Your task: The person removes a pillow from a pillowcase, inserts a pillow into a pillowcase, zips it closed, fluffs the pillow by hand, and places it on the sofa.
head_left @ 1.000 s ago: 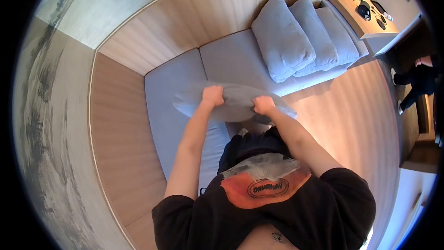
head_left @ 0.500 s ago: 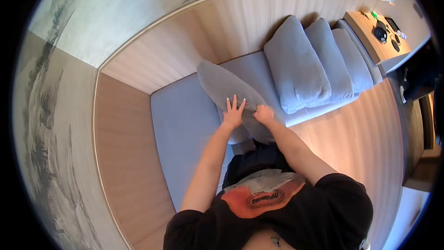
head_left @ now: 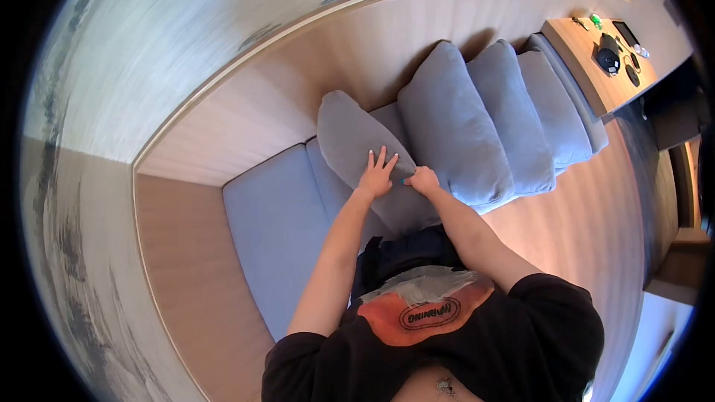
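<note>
A grey cushion [head_left: 346, 134] stands tilted on the bench before me, its lower end near my lap. My left hand [head_left: 377, 173] lies on its face with the fingers spread. Close beside it, my right hand [head_left: 422, 179] is closed at the cushion's edge, fingers pinched together on the fabric. A small teal spot shows at the right thumb's tip. Whether a zipper pull is between those fingers, I cannot tell. Just right of my hands a large grey back cushion [head_left: 454, 126] leans in a row.
More back cushions [head_left: 510, 115] line the bench to the right. A blue-grey seat pad [head_left: 275, 208] covers the bench on the left, against wood panels [head_left: 186, 253]. At the far right, a wooden side table [head_left: 581, 52] holds a black object [head_left: 608, 54] and several small items. Wooden floor [head_left: 581, 231] lies at right.
My view has shifted, and the row of cushions now appears nearer my hands. The held cushion has turned to show more of its face. Both hands keep nearly the same place on it.
</note>
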Demonstrator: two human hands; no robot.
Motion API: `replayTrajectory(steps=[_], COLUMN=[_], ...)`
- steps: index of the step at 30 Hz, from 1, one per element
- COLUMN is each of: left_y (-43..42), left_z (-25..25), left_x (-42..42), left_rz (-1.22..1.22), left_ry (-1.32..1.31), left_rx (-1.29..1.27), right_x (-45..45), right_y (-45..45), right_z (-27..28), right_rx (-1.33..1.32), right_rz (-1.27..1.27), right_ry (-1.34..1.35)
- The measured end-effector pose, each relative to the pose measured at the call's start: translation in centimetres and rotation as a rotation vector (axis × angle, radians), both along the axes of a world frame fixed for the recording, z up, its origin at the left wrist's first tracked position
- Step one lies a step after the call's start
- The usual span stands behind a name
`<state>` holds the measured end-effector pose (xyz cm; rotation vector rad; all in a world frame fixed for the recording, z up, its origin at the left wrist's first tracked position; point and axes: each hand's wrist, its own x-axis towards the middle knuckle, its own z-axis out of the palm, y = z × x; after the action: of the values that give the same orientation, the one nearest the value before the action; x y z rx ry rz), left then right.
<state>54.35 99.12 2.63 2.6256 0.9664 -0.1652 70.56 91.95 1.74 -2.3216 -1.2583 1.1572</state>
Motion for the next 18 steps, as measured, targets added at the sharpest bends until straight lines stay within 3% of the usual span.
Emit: replayTrajectory(steps=[5, 10, 12, 15, 18], left_y=[3.3, 1.6, 0.8, 0.9, 0.8], left_z=[0.2, -1.2, -0.8, -1.5, -1.8], left_x=[6.9, 11.6, 12.5, 11.6, 10.3], left_rz=[-0.098, -0.155, -0.136, -0.15, -0.2], left_ry=[-0.092, 0.165, 0.234, 0.215, 0.169], left_rx=[-0.136, -0.186, -0.167, -0.166, -0.144], right_x=[5.9, 11.8, 12.7, 11.0, 8.7], right_y=[1.3, -0.4, -1.3, -2.8, -4.4], right_z=[-1.6, -3.4, -5.6, -4.3, -5.0], right_rx=[0.018, 0.052, 0.018, -0.054, 0.063], right_rz=[-0.278, -0.377, -0.322, -0.424, -0.518], right_ry=[0.085, 0.007, -0.015, 0.011, 0.056])
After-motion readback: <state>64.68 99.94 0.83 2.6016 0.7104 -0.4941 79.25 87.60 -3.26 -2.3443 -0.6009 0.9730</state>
